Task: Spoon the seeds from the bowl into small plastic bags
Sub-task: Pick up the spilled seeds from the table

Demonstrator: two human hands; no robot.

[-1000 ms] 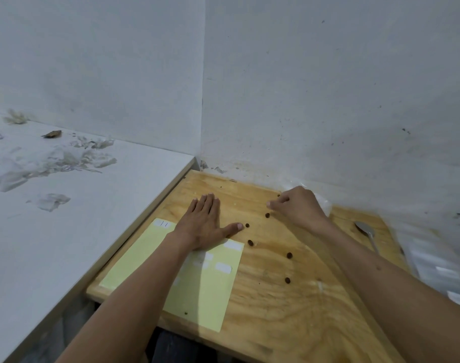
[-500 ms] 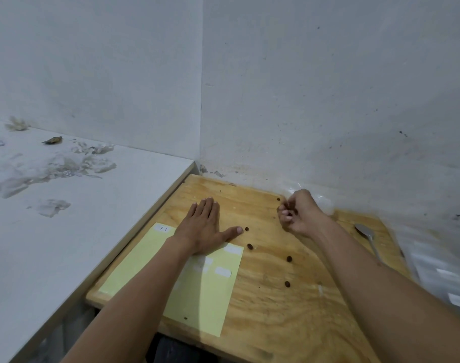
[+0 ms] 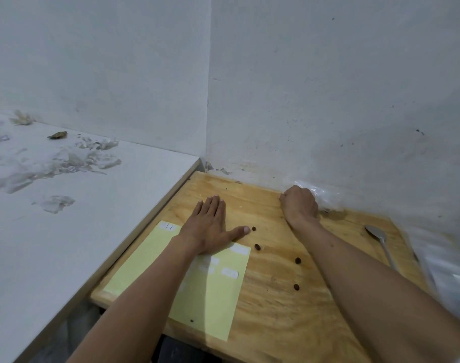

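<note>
Several dark brown seeds lie loose on the wooden table (image 3: 273,326), one of them (image 3: 257,247) just right of my left thumb. My left hand (image 3: 210,226) rests flat and open, palm down, on the top of a yellow label sheet (image 3: 210,299). My right hand (image 3: 299,205) is curled into a fist at the back of the table, beside a clear plastic bag (image 3: 328,196) that lies against the wall. Its fingers hide what is inside. A metal spoon (image 3: 378,238) lies on the table to the right. No bowl is in view.
A white counter (image 3: 66,244) stands higher along the table's left side, strewn with crumpled plastic scraps (image 3: 74,161). Walls close the corner behind the table. More clear plastic (image 3: 449,268) lies blurred at the right edge.
My right hand pinched up a seed from the middle of the table, closed into a fist and moved back toward the plastic bag. My left hand stayed flat.
</note>
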